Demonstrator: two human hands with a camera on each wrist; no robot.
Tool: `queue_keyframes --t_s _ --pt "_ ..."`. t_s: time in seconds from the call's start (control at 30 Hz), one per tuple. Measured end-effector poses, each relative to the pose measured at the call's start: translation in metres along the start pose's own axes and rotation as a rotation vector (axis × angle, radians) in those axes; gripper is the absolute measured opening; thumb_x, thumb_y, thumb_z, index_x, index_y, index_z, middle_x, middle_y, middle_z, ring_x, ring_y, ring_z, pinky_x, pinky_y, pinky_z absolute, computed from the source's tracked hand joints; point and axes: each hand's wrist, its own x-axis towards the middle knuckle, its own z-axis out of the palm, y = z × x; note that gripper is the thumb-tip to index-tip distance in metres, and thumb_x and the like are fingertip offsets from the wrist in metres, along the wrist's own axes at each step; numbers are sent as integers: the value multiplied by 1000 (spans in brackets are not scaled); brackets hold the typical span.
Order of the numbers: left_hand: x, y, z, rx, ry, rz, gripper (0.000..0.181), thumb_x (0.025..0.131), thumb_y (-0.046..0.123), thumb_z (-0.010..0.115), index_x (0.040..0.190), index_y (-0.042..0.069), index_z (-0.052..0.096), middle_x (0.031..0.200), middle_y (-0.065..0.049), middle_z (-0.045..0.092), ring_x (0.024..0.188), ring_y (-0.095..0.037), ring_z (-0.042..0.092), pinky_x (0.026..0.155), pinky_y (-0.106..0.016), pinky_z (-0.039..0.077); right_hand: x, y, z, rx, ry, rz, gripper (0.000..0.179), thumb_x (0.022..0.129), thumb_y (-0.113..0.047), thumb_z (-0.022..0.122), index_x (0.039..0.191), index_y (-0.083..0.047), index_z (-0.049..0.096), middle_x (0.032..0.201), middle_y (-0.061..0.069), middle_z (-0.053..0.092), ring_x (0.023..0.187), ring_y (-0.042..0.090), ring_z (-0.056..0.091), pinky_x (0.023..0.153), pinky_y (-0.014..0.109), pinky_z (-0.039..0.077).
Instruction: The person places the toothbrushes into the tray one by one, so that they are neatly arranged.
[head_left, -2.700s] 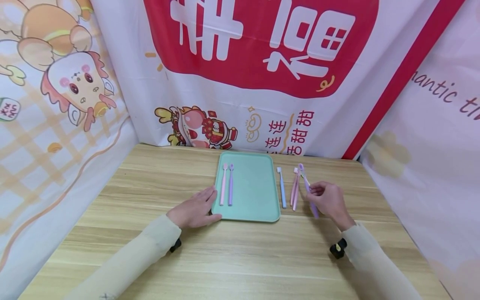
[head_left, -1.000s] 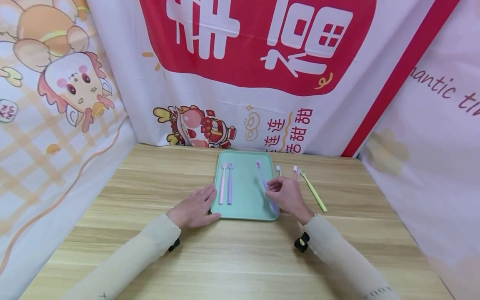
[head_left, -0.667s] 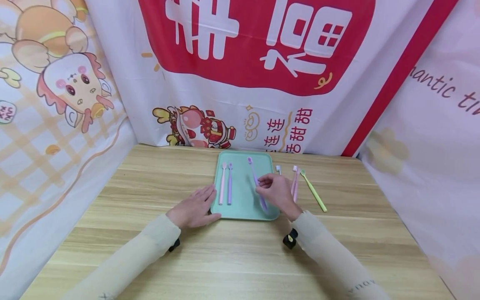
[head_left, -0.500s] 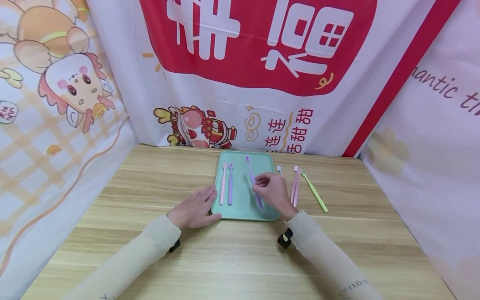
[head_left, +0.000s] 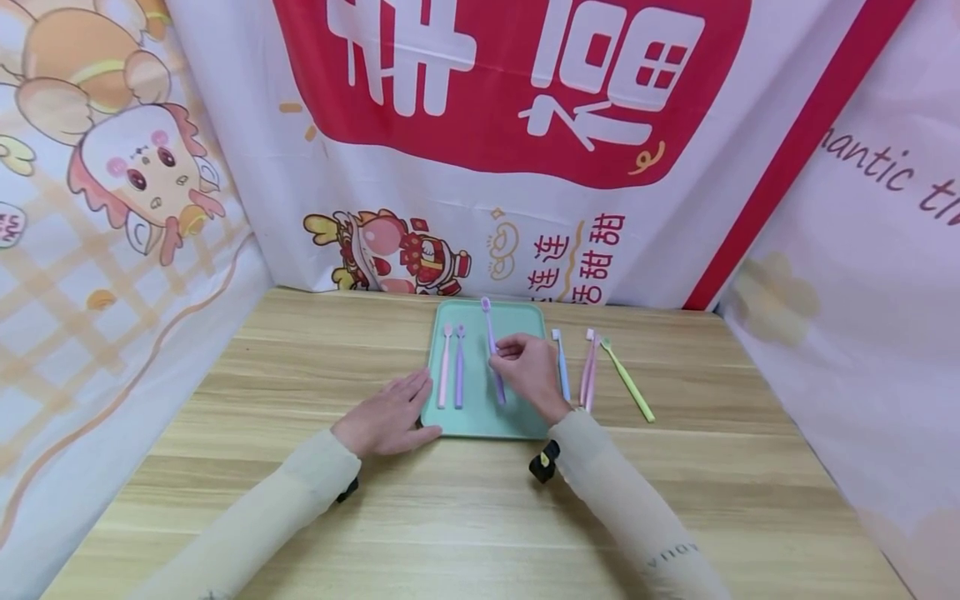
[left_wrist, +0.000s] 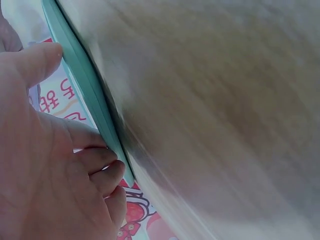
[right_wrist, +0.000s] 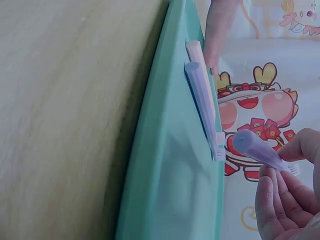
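From here I see the right hand (head_left: 531, 368) pinching a purple toothbrush (head_left: 491, 330) above the green tray (head_left: 480, 423). The left hand (head_left: 386, 418), thumb and fingers apart, touches the tray's left edge.

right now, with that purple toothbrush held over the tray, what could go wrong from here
The held purple toothbrush is pinched in the right hand above the tray, so it might land crooked or knock the purple one lying there. The left hand touches the tray's edge, so a push could shift it. The pink toothbrushes on the table lie close together; grabbing one may drag the other.
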Motion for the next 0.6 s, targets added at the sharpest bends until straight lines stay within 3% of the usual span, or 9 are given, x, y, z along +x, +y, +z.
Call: queue_keyframes --t_s 0.6 --pt "-1 0 1 8 20 3 88 107 56 50 163 -7 27 175 -23 20 163 -40 23 134 -54 24 7 0 37 -20 -5 176 16 85 -13 82 100 -7 82 89 7 80 75 13 73 66 23 59"
